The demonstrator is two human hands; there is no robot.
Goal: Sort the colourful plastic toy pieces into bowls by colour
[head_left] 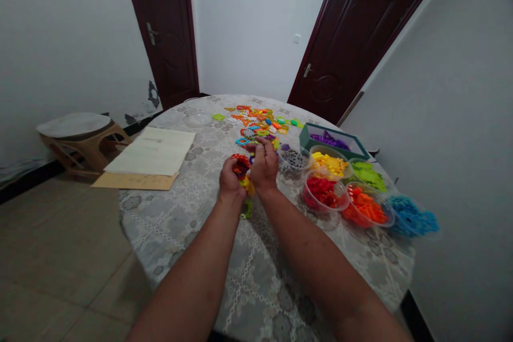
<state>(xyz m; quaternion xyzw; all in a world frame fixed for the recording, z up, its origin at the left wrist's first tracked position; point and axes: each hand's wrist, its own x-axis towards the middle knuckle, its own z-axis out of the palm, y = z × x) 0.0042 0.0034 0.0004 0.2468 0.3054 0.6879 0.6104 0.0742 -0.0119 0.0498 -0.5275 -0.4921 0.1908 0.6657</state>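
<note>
In the head view, your left hand (pixel 231 177) is closed around the side of a block assembly (pixel 240 164) in red, purple and yellow, left of the bowl of red pieces (pixel 309 200). Your right hand (pixel 264 165) is at the assembly's other side, between it and that bowl, fingers partly extended; you cannot tell whether it grips anything. Beyond the bowl and to its left spread loose mixed pieces (pixel 262 116). The green box (pixel 306 138) stands behind the bowl, the orange pieces (pixel 365 206) just to its right, the paper (pixel 150 152) well to its left.
</note>
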